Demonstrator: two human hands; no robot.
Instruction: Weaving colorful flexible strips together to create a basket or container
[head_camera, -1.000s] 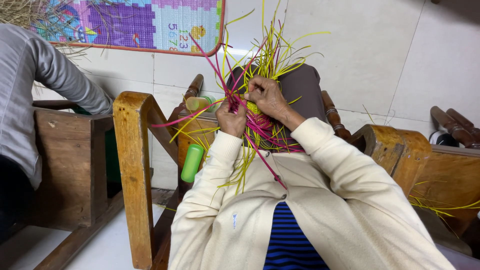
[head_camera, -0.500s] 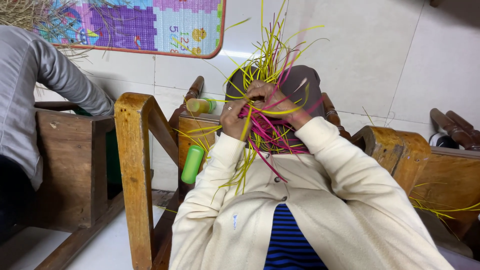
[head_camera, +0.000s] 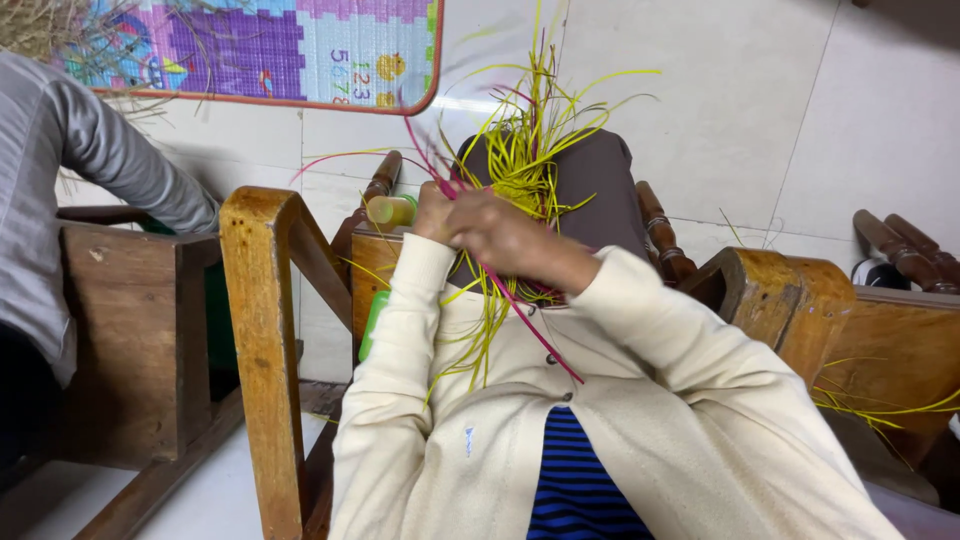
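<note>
I judge this weave wants steady tension: strands kept tight and fanned apart. At frame centre my right hand (head_camera: 505, 235) lies curled across the bundle of yellow and pink strands (head_camera: 520, 160) over my lap; my left hand (head_camera: 432, 212) pinches pink strands just beside it

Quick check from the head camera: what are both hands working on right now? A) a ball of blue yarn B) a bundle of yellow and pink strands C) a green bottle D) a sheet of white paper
B: the right hand and left hand are closed together on the yellow and pink strands, which fan out above them.
</note>
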